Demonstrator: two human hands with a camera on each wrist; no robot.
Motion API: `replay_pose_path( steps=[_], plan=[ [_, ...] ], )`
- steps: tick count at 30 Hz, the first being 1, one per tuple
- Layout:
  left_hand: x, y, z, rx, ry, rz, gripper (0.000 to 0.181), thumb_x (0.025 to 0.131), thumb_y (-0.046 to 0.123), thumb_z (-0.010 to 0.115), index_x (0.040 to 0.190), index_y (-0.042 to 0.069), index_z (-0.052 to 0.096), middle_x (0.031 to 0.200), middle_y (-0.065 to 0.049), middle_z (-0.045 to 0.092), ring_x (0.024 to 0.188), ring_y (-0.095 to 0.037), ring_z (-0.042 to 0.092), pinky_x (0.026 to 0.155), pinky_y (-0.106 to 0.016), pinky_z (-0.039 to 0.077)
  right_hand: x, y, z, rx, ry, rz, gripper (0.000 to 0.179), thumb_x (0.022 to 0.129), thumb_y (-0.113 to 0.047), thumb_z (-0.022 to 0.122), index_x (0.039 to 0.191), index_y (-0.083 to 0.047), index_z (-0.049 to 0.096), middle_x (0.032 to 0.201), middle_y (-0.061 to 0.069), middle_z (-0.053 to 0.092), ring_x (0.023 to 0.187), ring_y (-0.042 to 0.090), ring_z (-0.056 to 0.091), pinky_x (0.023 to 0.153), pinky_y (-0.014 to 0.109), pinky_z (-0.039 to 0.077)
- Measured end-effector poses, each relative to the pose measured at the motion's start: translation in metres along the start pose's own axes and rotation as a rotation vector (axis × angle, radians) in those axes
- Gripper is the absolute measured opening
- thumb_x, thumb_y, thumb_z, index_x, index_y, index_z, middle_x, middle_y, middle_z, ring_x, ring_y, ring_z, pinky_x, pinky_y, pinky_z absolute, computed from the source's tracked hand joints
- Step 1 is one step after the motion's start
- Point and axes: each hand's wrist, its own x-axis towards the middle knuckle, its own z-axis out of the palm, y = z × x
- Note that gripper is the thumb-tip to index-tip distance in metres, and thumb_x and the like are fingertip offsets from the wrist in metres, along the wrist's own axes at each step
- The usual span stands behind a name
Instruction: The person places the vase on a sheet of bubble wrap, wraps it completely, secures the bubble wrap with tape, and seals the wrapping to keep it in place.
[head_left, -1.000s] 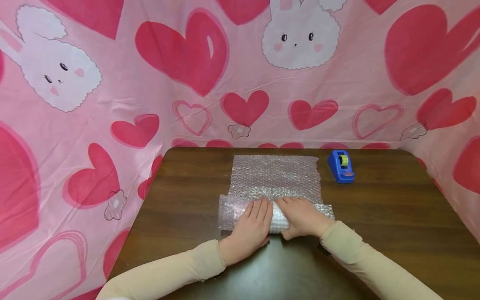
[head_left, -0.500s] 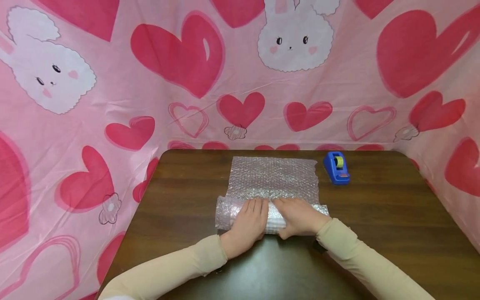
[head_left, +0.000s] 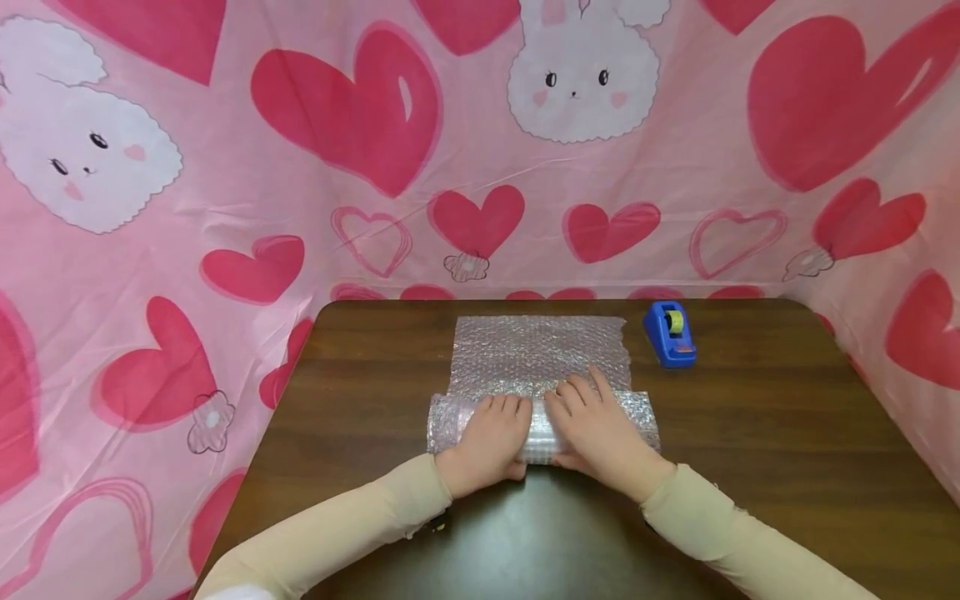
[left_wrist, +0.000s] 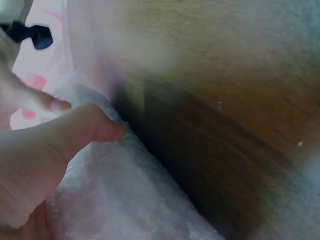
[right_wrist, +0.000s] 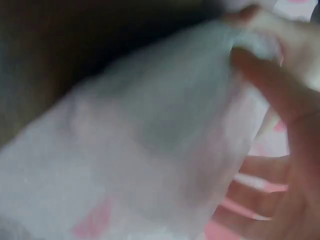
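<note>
- Left hand: fingers curled round bubble-wrap roll.
- Right hand: thumb and fingers grasp same bubble-wrap roll.
- Blue tape dispenser: near far edge of tabletop.

Glossy, bumpy plastic bubble wrap, smooth wood-grained tabletop, smooth plastic tape dispenser, creased cloth-like backdrop

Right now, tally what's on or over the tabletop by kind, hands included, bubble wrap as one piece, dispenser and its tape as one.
Bubble wrap, partly rolled: 1
Blue tape dispenser: 1
Hands (left hand, right hand): 2
Total: 4
</note>
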Motion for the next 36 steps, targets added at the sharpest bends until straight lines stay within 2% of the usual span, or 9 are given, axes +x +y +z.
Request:
replay_pose_path(
  steps=[3, 7, 11, 17, 24, 31, 33, 36],
  plan=[
    [0.002, -0.001, -0.003, -0.034, -0.009, 0.005, 0.079, 0.060, 0.049, 0.090, 0.116, 0.003, 0.059, 0.100, -0.006, 0.063, 0.090, -0.021, 0.060, 0.080, -0.034, 0.052, -0.007, -0.012, -0.002, -0.033, -0.010, 0.031, 0.082, 0.073, -0.053, 0.091, 0.127, 0.003, 0.063, 0.117, 0.019, 0.065, 0.111, 0.039, 0.061, 0.102, 0.063, 0.048],
    [0.004, -0.002, -0.006, -0.075, -0.077, 0.006, 0.078, 0.062, 0.051, 0.089, 0.116, 0.004, 0.059, 0.099, -0.006, 0.063, 0.091, -0.021, 0.060, 0.081, -0.035, 0.052, -0.014, -0.024, 0.003, -0.030, -0.072, 0.079, 0.099, 0.069, -0.054, 0.092, 0.136, 0.008, 0.055, 0.128, 0.024, 0.062, 0.118, 0.041, 0.060, 0.101, 0.063, 0.049],
    [0.005, -0.004, -0.010, -0.125, -0.154, 0.004, 0.077, 0.064, 0.051, 0.089, 0.117, 0.005, 0.059, 0.102, -0.006, 0.063, 0.093, -0.021, 0.061, 0.082, -0.035, 0.052, -0.018, -0.029, 0.014, -0.065, -0.059, 0.086, 0.112, 0.062, -0.059, 0.095, 0.139, 0.010, 0.052, 0.131, 0.027, 0.060, 0.122, 0.043, 0.059, 0.100, 0.064, 0.048],
    [0.005, -0.007, -0.017, -0.216, -0.220, 0.019, 0.072, 0.064, 0.048, 0.090, 0.114, 0.006, 0.058, 0.100, -0.005, 0.062, 0.091, -0.019, 0.060, 0.077, -0.033, 0.050, -0.018, -0.028, 0.026, -0.086, 0.018, 0.066, 0.102, 0.057, -0.051, 0.098, 0.131, 0.006, 0.056, 0.115, 0.022, 0.063, 0.106, 0.038, 0.061, 0.090, 0.057, 0.052],
    [0.005, -0.010, -0.019, -0.280, -0.280, 0.021, 0.072, 0.069, 0.049, 0.089, 0.116, 0.005, 0.059, 0.103, -0.007, 0.064, 0.095, -0.020, 0.062, 0.082, -0.034, 0.054, -0.016, -0.022, 0.025, -0.008, -0.002, 0.038, 0.096, 0.056, -0.048, 0.095, 0.126, 0.004, 0.056, 0.110, 0.017, 0.062, 0.099, 0.033, 0.059, 0.083, 0.051, 0.050],
    [0.009, -0.015, -0.018, -0.334, -0.276, 0.022, 0.074, 0.070, 0.049, 0.090, 0.117, 0.002, 0.060, 0.105, -0.008, 0.055, 0.095, -0.018, 0.051, 0.083, -0.030, 0.052, -0.010, -0.015, 0.023, 0.065, -0.026, 0.020, 0.089, 0.055, -0.045, 0.092, 0.122, 0.002, 0.056, 0.107, 0.015, 0.063, 0.095, 0.032, 0.061, 0.080, 0.050, 0.052],
    [0.009, -0.015, -0.017, -0.342, -0.268, 0.002, 0.080, 0.070, 0.049, 0.091, 0.123, 0.001, 0.057, 0.107, -0.009, 0.058, 0.097, -0.019, 0.054, 0.086, -0.032, 0.053, -0.008, -0.012, 0.023, 0.088, -0.041, 0.018, 0.087, 0.056, -0.044, 0.091, 0.120, 0.002, 0.056, 0.106, 0.015, 0.063, 0.094, 0.031, 0.061, 0.079, 0.050, 0.052],
    [0.006, -0.010, -0.017, -0.295, -0.237, -0.028, 0.083, 0.068, 0.051, 0.090, 0.127, 0.003, 0.054, 0.109, -0.010, 0.064, 0.101, -0.023, 0.061, 0.091, -0.038, 0.053, -0.005, -0.008, 0.022, 0.126, -0.071, 0.021, 0.083, 0.056, -0.042, 0.089, 0.119, 0.001, 0.056, 0.105, 0.014, 0.063, 0.095, 0.031, 0.062, 0.078, 0.050, 0.053]
  ],
)
